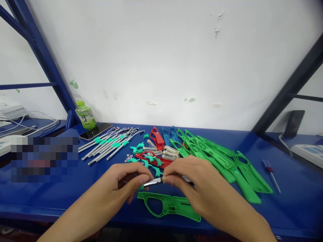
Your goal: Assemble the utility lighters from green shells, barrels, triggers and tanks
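The left hand [124, 179] and right hand [190, 174] reach in from the frame's bottom edge, each grip pinched on one silver tube [152, 182] at lower centre; below it, a green shell half [184, 207] lies on the table [295, 208].

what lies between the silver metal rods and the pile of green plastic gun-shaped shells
In the head view: small white parts, curved teal plastic pieces, pale translucent cylinders, red plastic shells and blue plastic shells.
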A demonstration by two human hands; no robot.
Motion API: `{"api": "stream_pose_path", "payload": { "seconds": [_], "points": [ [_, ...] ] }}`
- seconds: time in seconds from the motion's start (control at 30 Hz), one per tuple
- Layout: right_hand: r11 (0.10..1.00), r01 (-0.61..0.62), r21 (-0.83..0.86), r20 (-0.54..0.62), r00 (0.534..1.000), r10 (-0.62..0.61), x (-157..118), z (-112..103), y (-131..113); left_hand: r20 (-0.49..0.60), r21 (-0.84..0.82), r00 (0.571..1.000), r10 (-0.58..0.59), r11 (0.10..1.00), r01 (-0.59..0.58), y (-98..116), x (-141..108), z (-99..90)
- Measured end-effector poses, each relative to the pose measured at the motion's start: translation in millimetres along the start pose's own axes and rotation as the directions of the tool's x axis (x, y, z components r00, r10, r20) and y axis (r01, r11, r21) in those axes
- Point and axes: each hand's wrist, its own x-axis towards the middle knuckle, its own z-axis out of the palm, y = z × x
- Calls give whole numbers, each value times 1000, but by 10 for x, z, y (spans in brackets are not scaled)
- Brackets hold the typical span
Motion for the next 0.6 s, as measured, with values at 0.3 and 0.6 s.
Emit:
{"api": "stream_pose_path", "payload": {
  "seconds": [0.3,0.6],
  "points": [
    [997,-61,42,33,998,60,-18,-55,-7,0,27,1000,-29,999,29,-74,0,25],
    [986,-152,70,65,987,147,-4,-75,10,-36,67,999,-21,997,24,-71,-2,92]
  ]
}}
